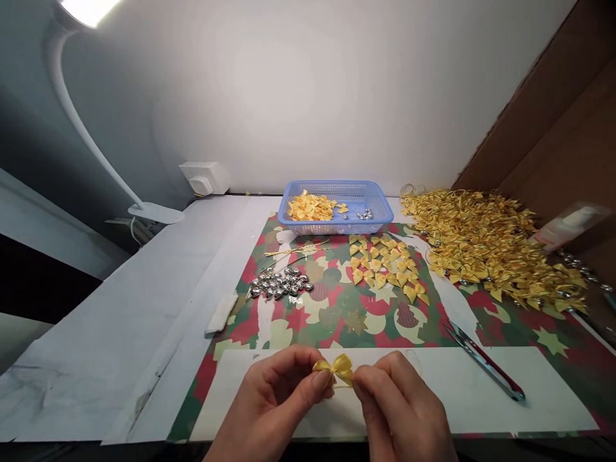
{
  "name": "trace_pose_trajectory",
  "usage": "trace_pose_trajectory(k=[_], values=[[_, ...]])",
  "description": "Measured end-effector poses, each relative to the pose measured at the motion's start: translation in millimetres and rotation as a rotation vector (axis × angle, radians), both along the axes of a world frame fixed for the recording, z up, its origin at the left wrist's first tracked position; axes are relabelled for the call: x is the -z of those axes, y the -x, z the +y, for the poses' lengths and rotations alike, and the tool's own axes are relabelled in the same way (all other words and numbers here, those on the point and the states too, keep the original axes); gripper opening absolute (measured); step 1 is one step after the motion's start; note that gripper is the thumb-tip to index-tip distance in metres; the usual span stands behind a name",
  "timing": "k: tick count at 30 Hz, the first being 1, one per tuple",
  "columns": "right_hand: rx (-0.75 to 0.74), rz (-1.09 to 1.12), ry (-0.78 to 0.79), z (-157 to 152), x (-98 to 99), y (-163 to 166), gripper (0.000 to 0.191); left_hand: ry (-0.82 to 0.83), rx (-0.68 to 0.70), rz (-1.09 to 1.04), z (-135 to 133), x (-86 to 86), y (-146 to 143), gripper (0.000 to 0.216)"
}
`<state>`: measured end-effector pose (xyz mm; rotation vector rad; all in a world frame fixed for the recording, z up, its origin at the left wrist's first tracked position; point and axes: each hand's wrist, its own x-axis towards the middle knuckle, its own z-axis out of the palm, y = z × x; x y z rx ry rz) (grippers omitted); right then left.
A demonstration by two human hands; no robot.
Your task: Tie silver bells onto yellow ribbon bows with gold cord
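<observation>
A small yellow ribbon bow is pinched between the thumb and fingers of my left hand. My right hand is closed at the bow's right side, its fingertips pressed together on a thin gold cord that runs between both hands. What lies inside the right fingertips is mostly hidden. Both hands are above a white sheet at the table's front. Beyond them, several yellow bows lie in rows, and silver bells form a pile to the left. Gold cords lie behind the bells.
A blue basket holds loose bows and bells. Finished-looking bows with bells are heaped at right, beside a spray bottle. Scissors lie right of my hands. A folded white cloth and a lamp are at left.
</observation>
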<state>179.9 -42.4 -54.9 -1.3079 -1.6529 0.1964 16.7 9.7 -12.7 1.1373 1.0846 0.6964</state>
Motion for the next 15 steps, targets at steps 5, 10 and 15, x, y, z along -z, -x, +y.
trace_pose_trajectory(k=[5, 10, 15], values=[[0.003, 0.011, 0.022, -0.7, 3.6, 0.9, 0.017, -0.056, -0.049, 0.037, -2.7, -1.9, -0.3, 0.009], [0.010, 0.008, 0.030, -0.8, 6.7, 1.2, 0.019, -0.080, -0.057, 0.040, -4.3, 1.3, 2.1, 0.006], [0.014, 0.010, 0.028, -0.1, 6.0, 2.5, 0.018, -0.114, -0.027, 0.064, -4.9, 4.0, 2.6, 0.006]])
